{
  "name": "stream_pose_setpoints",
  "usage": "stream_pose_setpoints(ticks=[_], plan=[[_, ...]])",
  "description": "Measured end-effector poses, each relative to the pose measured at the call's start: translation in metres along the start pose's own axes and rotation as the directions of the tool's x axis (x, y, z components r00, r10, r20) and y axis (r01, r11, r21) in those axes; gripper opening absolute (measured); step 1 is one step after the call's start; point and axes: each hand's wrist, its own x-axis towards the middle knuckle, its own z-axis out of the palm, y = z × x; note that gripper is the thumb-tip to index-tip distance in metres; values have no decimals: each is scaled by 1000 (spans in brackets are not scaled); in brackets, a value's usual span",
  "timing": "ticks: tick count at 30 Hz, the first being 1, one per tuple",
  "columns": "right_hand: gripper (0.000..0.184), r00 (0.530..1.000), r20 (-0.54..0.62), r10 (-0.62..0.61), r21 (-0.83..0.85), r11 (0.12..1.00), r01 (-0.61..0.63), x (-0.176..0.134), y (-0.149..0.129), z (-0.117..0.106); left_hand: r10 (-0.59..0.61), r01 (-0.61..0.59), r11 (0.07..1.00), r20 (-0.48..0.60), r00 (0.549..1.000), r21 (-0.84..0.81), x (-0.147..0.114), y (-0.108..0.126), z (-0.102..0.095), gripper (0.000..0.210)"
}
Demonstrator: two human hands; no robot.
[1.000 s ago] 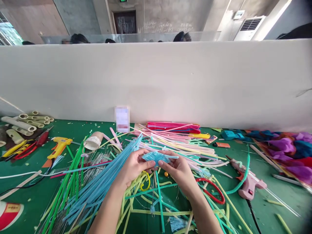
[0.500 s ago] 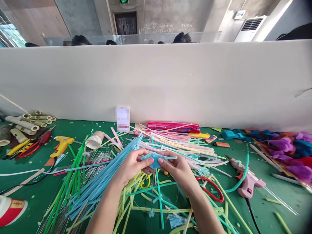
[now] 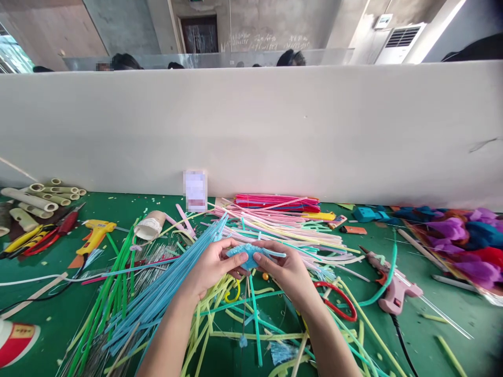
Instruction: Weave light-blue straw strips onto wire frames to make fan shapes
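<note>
Between my two hands is a small blue piece of coiled or bent pipe cleaner (image 3: 249, 255), with a loose end sticking out to the right. My left hand (image 3: 221, 264) pinches its left side, thumb on top. From the other side my right hand (image 3: 277, 264) grips it with thumb and fingers. A bundle of blue pipe cleaners (image 3: 168, 285) lies by my left wrist, and yellow-green pipe cleaners (image 3: 204, 324) spread below the hands. Under the piece hangs or lies a thin stem with a small blue ball (image 3: 243, 341); whether they are joined I cannot tell.
A yellow glue gun (image 3: 96, 235), pliers (image 3: 66, 225) and bamboo pieces (image 3: 39, 201) are on the left. To the right lie red-handled scissors (image 3: 341, 309), a pink glue gun (image 3: 398, 293) and purple flowers (image 3: 451, 230). A pale partition (image 3: 251, 131) rises behind the table.
The whole view has shifted slightly, so the table items sit a little further left. Both hands keep hold of the blue piece in nearly the same pose.
</note>
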Motion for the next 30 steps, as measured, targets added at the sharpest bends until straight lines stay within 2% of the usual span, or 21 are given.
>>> stream_pose_setpoints(ticks=[5, 7, 8, 9, 11, 12, 13, 14, 17, 21, 23, 26, 28, 30], plan=[[52, 994, -105, -5, 62, 998, 12, 0, -3, -4, 11, -11, 999, -5, 1000, 43, -1, 0, -2, 54], [52, 985, -172, -11, 98, 995, 28, 1, -4, -7, 95, -85, 989, -83, 992, 122, -2, 3, -1, 48], [51, 977, -213, -17, 108, 993, 41, 1, -4, -8, 171, -140, 970, -148, 974, 200, -3, 5, 0, 44], [51, 966, -256, -25, 113, 992, 56, 1, -5, -9, 266, -193, 932, -219, 939, 307, -5, 8, 2, 38], [52, 940, -339, -44, 112, 990, 87, 0, -7, -10, 459, -239, 804, -313, 831, 545, -11, 15, 8, 26], [53, 926, -373, -52, 112, 988, 101, 0, -8, -11, 528, -235, 733, -317, 787, 638, -15, 19, 13, 22], [54, 913, -404, -62, 116, 986, 118, -1, -8, -11, 567, -229, 680, -301, 766, 697, -18, 21, 18, 20], [54, 901, -428, -73, 119, 984, 136, -1, -8, -12, 577, -230, 652, -275, 769, 722, -20, 22, 23, 21], [52, 877, -468, -112, 113, 976, 185, 0, -4, -10, 507, -254, 679, -189, 841, 689, -22, 18, 39, 20], [47, 887, -434, -160, 63, 976, 207, 2, 2, -4, 390, -196, 730, -163, 906, 655, -13, 4, 49, 17], [43, 878, -423, -223, -19, 971, 238, 2, 1, -2, 338, -157, 735, -156, 928, 660, -9, 0, 48, 16], [39, 818, -475, -323, -137, 946, 295, -1, -5, -5, 294, -124, 778, -183, 938, 616, -5, -1, 40, 17], [44, 775, -526, -350, -146, 935, 323, -5, -11, -10, 255, -105, 840, -218, 942, 532, -3, -1, 34, 18], [47, 768, -531, -356, -102, 927, 360, -11, -18, -16, 199, -81, 901, -239, 950, 427, -1, 0, 30, 21]])
